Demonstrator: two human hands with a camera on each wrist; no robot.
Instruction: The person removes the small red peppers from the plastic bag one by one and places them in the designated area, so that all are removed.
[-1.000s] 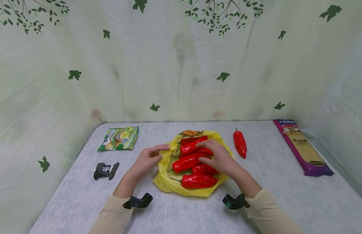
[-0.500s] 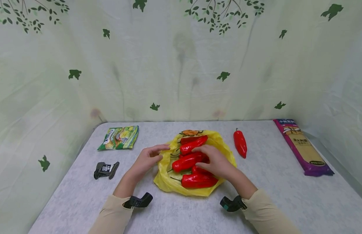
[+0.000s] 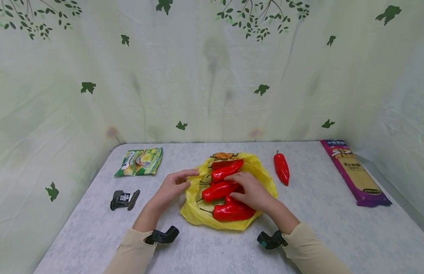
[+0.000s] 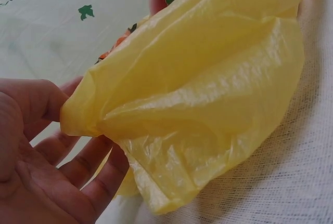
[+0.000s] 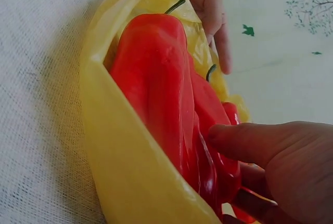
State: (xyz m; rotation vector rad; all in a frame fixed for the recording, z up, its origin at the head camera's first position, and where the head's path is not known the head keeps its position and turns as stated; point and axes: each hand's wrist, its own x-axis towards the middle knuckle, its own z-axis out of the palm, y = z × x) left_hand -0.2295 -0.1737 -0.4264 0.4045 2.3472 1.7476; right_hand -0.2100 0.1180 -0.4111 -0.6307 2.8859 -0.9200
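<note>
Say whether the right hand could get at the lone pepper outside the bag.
Probably yes: only the yellow bag's rim lies between the right hand and the lone pepper, though the hand seems to grip another pepper.

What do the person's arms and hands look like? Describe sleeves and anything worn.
The left sleeve and right sleeve are plain beige. The left wrist device and right wrist device are black and bent; the right one shows a small green patch. The left hand and right hand wear no gloves.
</note>
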